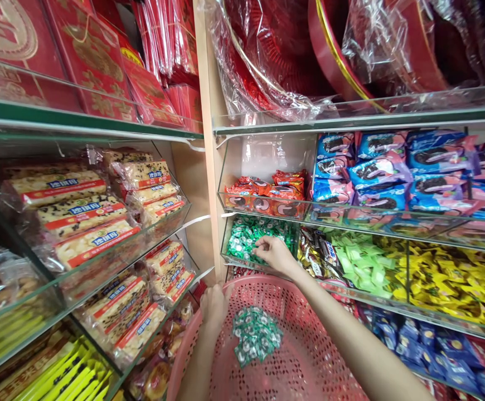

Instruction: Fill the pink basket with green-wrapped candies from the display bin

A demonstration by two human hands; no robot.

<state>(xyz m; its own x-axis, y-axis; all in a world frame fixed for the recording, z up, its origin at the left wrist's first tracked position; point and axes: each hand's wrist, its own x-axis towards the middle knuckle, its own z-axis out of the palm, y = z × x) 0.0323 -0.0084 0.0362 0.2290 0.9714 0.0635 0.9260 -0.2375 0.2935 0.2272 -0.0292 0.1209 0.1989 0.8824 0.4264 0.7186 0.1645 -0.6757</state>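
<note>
A pink perforated plastic basket (301,356) is tilted toward the shelves, and a small heap of green-wrapped candies (257,334) lies inside it. My left hand (214,305) is closed around the basket's far left rim. My right hand (276,253) reaches across the basket to a clear shelf bin of the same green-wrapped candies (242,231). Its fingers are curled in at the candies; whether anything is between them I cannot make out.
Right of that bin lie dark-wrapped chocolates (315,253), pale green sweets (363,262) and yellow-wrapped sweets (455,278). Above are red packets (284,186) and blue cookie packs (384,161). Glass-fronted shelves with wrapped pastry bars (81,209) stand left; a wooden post (209,167) divides the units.
</note>
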